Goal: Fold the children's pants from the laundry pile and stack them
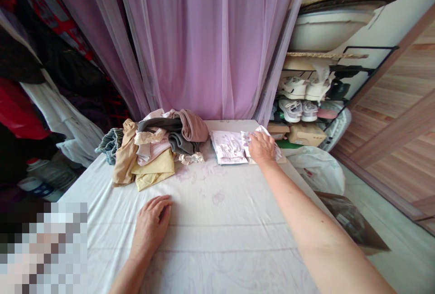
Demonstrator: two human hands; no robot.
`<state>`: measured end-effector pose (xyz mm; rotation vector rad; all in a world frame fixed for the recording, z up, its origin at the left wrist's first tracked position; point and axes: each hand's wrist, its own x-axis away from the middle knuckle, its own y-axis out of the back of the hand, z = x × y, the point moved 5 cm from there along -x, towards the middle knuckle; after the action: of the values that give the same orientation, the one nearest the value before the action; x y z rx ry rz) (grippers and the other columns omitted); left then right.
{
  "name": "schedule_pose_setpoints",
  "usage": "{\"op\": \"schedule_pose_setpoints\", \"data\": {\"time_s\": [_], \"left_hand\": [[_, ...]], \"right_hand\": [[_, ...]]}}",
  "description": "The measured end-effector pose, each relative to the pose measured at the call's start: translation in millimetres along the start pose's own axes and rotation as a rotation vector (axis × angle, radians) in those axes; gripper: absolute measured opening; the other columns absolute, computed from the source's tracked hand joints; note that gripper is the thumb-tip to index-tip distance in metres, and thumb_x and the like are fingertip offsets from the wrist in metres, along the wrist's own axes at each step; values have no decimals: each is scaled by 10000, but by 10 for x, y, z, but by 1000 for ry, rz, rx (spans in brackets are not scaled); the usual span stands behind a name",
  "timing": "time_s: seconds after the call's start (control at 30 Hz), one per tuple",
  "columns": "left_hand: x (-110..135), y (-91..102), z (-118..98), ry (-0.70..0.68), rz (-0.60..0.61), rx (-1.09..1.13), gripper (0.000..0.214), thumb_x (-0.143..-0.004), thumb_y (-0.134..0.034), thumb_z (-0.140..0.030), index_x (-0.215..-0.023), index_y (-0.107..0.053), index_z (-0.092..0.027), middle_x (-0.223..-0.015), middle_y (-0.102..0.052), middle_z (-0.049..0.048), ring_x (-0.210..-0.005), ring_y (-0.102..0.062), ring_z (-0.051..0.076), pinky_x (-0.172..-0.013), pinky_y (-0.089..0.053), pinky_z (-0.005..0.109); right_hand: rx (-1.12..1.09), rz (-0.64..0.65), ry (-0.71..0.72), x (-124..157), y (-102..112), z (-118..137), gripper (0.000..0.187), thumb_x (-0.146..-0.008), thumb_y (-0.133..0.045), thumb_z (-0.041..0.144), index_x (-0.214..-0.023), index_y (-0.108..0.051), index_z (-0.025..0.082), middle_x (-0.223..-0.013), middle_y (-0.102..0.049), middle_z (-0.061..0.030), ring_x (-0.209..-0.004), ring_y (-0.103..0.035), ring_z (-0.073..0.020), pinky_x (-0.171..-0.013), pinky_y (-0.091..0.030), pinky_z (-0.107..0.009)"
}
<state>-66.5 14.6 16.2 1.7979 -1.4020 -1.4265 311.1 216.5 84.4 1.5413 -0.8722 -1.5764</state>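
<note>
My right hand (263, 147) reaches to the far right of the table and lies over a folded white garment with a purple pattern (245, 139), its fingers bent on the cloth. Part of that garment is hidden under the hand. Just left of it lies a folded pale pink printed garment (228, 145), stacked on darker cloth. My left hand (152, 221) rests on the tablecloth, fingers loosely bent, holding nothing. Beyond it is a loose heap of clothes: a yellow piece (154, 171), tan trousers (124, 160), a rolled mauve garment (193, 125) and dark grey cloth (181, 144).
A pale flowered cloth covers the table (217, 235). Purple curtains (204, 45) hang behind it. To the right stand a rack with shoes (294, 88), a white basin (329, 29), a cardboard box (306, 134) and a plastic bag (317, 167). Hanging clothes (57, 99) are on the left.
</note>
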Motion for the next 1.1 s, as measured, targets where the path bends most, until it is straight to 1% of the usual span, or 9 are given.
{"op": "schedule_pose_setpoints", "data": {"time_s": [0.07,0.13,0.27,0.43,0.7,0.77,0.87,0.93,1.1], "left_hand": [[2,1,-1,-5,-4,0,292,-906,-461,-377,-908,-715,-235,-1050,-742,67,-993,-676,257,-873,-549,420],[4,1,-3,-8,-4,0,290,-906,-459,-375,-907,-714,-234,-1052,-742,66,-993,-676,256,-874,-549,421],[4,-3,-3,-1,5,-5,281,-906,-461,-365,-911,-710,-233,-1062,-742,61,-1014,-669,265,-888,-544,443],[1,-4,-8,2,13,-1,289,-910,-459,-374,-917,-713,-235,-1065,-738,66,-1011,-668,261,-891,-542,437],[4,-13,10,-2,9,-6,293,-910,-454,-377,-922,-712,-238,-1063,-741,64,-1002,-669,257,-887,-540,425],[5,-16,16,-3,11,-9,289,-908,-457,-376,-920,-711,-238,-1065,-741,61,-1009,-668,260,-890,-540,431],[9,-16,17,-3,18,-10,281,-906,-464,-375,-925,-708,-238,-1069,-740,58,-1014,-667,263,-894,-539,438],[10,-13,16,-1,19,-8,279,-907,-465,-376,-931,-705,-237,-1071,-738,60,-1014,-667,263,-897,-537,437],[6,-14,10,-7,21,-5,273,-906,-464,-371,-923,-702,-239,-1068,-739,56,-1004,-671,259,-892,-539,435]], "right_hand": [[-31,88,-20,14,-67,99,394,-910,-410,254,-1214,-658,203,-1216,-649,-158,-1134,-535,-306,-976,-350,-423],[-41,159,-130,16,-127,103,405,-926,-396,328,-1183,-676,188,-1153,-677,-162,-1068,-589,-297,-919,-401,-394],[-34,213,-230,3,-169,-7,463,-941,-363,413,-1161,-682,160,-1142,-687,-179,-1075,-610,-314,-902,-426,-426],[-14,217,-159,12,-189,-184,451,-932,-380,428,-1135,-686,166,-1169,-683,-163,-1114,-589,-288,-924,-418,-410],[-128,389,-137,38,-370,-326,343,-912,-413,384,-943,-733,263,-1210,-673,-39,-1224,-511,-257,-1018,-346,-459],[-156,374,-123,41,-344,-319,348,-907,-432,443,-1008,-720,278,-1244,-656,-35,-1231,-506,-253,-1019,-346,-456],[-173,327,-4,91,-277,-256,395,-854,-523,501,-1163,-661,297,-1357,-588,-47,-1271,-471,-264,-1027,-335,-463],[-144,334,60,160,-257,-221,452,-822,-574,474,-1234,-619,294,-1407,-548,-67,-1288,-454,-281,-1034,-317,-491],[-71,349,130,281,-244,-165,532,-836,-550,378,-1361,-520,296,-1437,-523,-73,-1297,-446,-301,-1035,-288,-558]]}}
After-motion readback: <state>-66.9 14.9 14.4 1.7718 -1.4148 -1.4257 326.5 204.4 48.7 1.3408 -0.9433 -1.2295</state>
